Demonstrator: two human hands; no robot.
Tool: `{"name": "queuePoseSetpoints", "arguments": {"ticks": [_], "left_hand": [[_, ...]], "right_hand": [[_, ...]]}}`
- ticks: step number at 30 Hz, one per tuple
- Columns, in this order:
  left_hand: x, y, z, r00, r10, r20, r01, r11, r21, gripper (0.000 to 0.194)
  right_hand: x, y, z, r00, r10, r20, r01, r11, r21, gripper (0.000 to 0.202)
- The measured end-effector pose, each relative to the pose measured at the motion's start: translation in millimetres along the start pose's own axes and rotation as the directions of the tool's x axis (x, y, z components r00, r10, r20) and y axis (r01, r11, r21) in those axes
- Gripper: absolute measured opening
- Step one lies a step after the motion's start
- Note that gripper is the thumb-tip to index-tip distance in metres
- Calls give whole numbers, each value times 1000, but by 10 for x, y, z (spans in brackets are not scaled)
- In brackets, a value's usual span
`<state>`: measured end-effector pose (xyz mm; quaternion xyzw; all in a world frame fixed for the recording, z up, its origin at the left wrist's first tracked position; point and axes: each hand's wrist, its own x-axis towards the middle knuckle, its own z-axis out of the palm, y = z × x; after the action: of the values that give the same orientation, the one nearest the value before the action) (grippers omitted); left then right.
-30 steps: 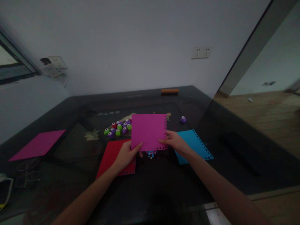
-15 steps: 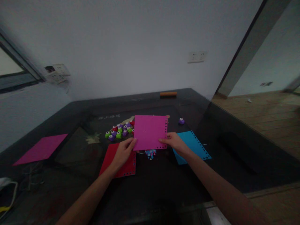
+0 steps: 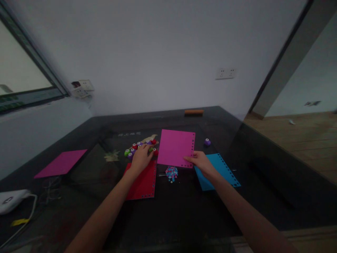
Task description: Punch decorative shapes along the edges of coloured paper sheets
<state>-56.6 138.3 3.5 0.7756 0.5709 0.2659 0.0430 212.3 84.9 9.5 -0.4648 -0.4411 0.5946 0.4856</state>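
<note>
A pink sheet (image 3: 176, 147) with punched holes along its right edge and lower right corner is pinched at that corner by my right hand (image 3: 201, 162), thumb on top. My left hand (image 3: 142, 158) is over a cluster of small one-eyed craft punches (image 3: 131, 152), in purple, green and red. Its fingers are apart around a green craft punch (image 3: 151, 149); whether they touch it is hard to see. Below my left hand lies a red sheet (image 3: 143, 182) with holes along two edges. Below the pink sheet is a pile of confetti (image 3: 172, 173) in blue, pink and white.
On the right lie a blue punched sheet (image 3: 216, 170) and a single purple punch (image 3: 207, 142). Another pink sheet (image 3: 61, 163) lies far left, near a white device (image 3: 13, 201) with a cable. An orange-brown bar (image 3: 194, 112) rests at the dark table's back edge (image 3: 158, 115).
My left hand has let go of the pink sheet and moved up to the craft punches. The right hand still holds the sheet, now tilted slightly. The view has shifted a little left.
</note>
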Motion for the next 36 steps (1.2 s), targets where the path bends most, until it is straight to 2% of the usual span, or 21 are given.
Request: {"name": "queuePoseSetpoints", "arguments": {"ticks": [9,20,28,32,36], "left_hand": [[-2,136,134,1000,-10,30,3,971,240,30],[11,136,186,996,-65,53,48,959,281,29],[-9,157,153,996,-64,63,56,990,129,25],[-9,232,44,997,-55,58,57,998,-40,27],[-78,339,-32,995,5,104,23,964,-264,32]], "right_hand": [[32,-11,-46,1000,-20,-11,21,998,62,38],[50,9,-35,998,-41,-41,40,999,-5,36],[18,-15,-7,998,-57,-35,58,998,26,36],[-9,-47,11,997,-55,-56,57,998,40,36],[-34,-67,25,996,-57,-64,64,992,108,36]]}}
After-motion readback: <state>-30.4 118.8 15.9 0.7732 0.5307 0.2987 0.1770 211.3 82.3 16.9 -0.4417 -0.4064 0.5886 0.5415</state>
